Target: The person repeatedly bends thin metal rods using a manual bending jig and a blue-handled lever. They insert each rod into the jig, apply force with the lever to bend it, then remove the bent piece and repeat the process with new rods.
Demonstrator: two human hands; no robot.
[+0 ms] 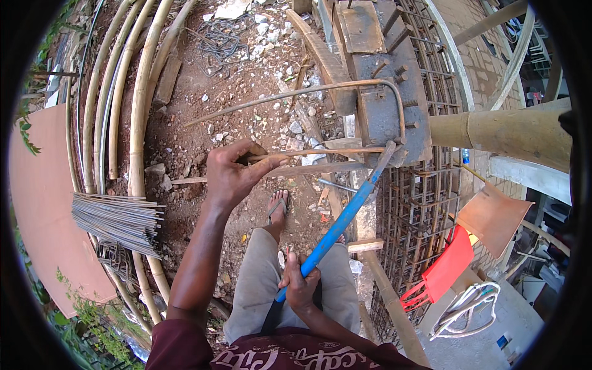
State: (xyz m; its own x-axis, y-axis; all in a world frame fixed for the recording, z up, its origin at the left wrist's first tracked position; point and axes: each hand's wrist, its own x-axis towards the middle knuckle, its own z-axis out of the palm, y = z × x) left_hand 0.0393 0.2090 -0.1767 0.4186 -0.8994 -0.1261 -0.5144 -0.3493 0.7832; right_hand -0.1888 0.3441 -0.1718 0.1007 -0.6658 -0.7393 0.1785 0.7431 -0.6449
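A thin brown metal rod (pixel 333 151), bent into a long U, reaches across the dark, peg-studded tabletop (pixel 381 117), one end hidden in the pinching left hand (pixel 235 171). The right hand (pixel 300 285) is wrapped around a blue pipe (pixel 338 233); exactly how its head meets the rod is unclear. Beyond lie rusty, partly covered bars (pixel 408 213) and a red bag (pixel 447 265), contents unseen.

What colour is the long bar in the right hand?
The long bar is mostly bright blue, best seen in the head view.
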